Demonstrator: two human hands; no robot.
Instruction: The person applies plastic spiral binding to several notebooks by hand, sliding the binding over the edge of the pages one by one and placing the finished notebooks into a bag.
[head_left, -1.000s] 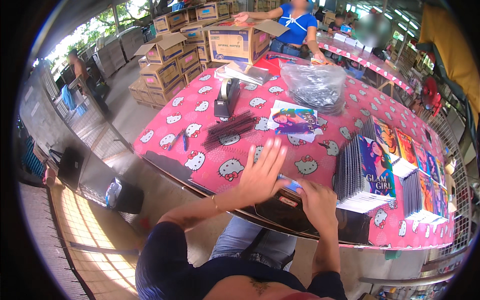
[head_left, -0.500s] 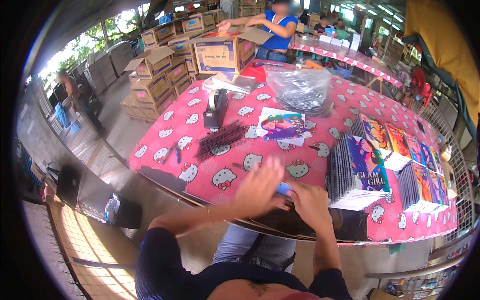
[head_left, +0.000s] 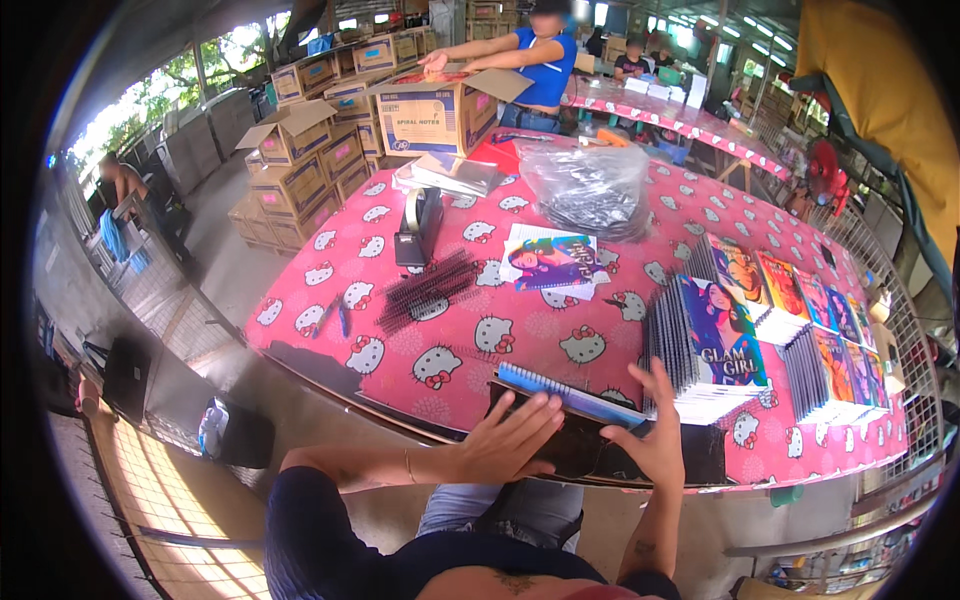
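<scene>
Pink table (head_left: 405, 393) is filling the middle. Blue spiral notebook (head_left: 592, 398) is lying at its near edge, just beyond the hands, long axis running left-right, right end slanting bodyward. Left hand (head_left: 508, 438) is resting nearer, against it, grip unclear; right hand (head_left: 655, 447) is hovering splayed, holding nothing, by its right end.

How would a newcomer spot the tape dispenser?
Start at the pink table and the open carton by its far edge. Come nearer from the carton to the bundle of dark coils; the tape dispenser stands just behind them. It's solid, black and upright with a pale roll, while the coils are wiry and lie flat.
</scene>
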